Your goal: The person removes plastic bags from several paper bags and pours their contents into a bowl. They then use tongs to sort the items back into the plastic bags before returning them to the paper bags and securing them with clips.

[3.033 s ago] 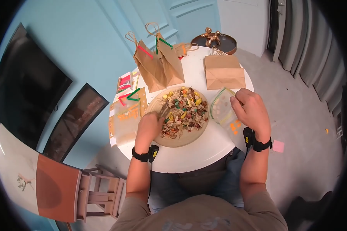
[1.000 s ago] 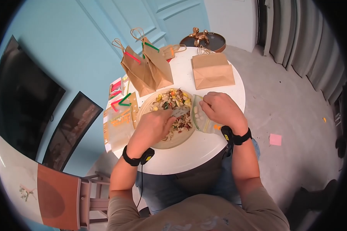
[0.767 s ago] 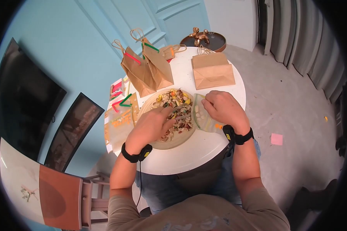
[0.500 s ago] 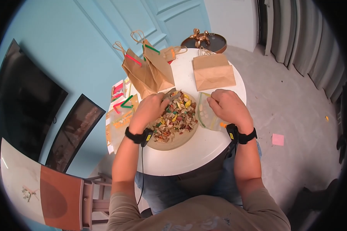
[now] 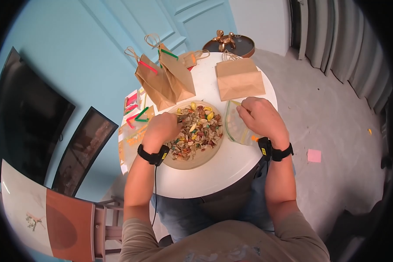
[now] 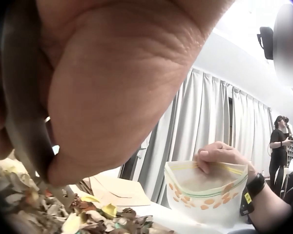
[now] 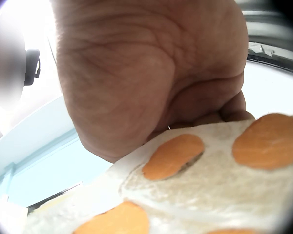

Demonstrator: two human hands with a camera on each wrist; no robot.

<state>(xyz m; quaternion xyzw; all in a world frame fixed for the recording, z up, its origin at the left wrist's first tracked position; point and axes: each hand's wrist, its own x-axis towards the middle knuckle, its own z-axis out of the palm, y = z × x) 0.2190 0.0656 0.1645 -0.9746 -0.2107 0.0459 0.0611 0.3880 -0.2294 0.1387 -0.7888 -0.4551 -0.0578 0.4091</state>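
Observation:
My left hand (image 5: pixel 161 127) grips dark grey tongs (image 6: pixel 23 87), whose tips reach down into the dried petals (image 5: pixel 201 133) at the left side of the heap. The mix of brown, yellow and green pieces fills a round beige bowl (image 5: pixel 188 165). Beyond the bowl's right side, my right hand (image 5: pixel 263 114) pinches the rim of a clear zip bag (image 5: pixel 236 124). That bag stands with its mouth gaping in the left wrist view, orange oval spots (image 7: pixel 173 157) across its front. My right fingertips are partly hidden behind the bag's rim.
Two upright paper bags (image 5: pixel 179 81) with pink and green strips stand behind the bowl, and a folded paper bag (image 5: pixel 241 83) lies at the back right. Decorated pouches (image 5: pixel 133 135) lie on the left of the white round table (image 5: pixel 209 185). Another person (image 6: pixel 279 151) stands far off.
The tongs swung right to the zip bag's mouth, then came back left over the bowl and down into the petals. My right hand kept holding the bag, which has shifted slightly right.

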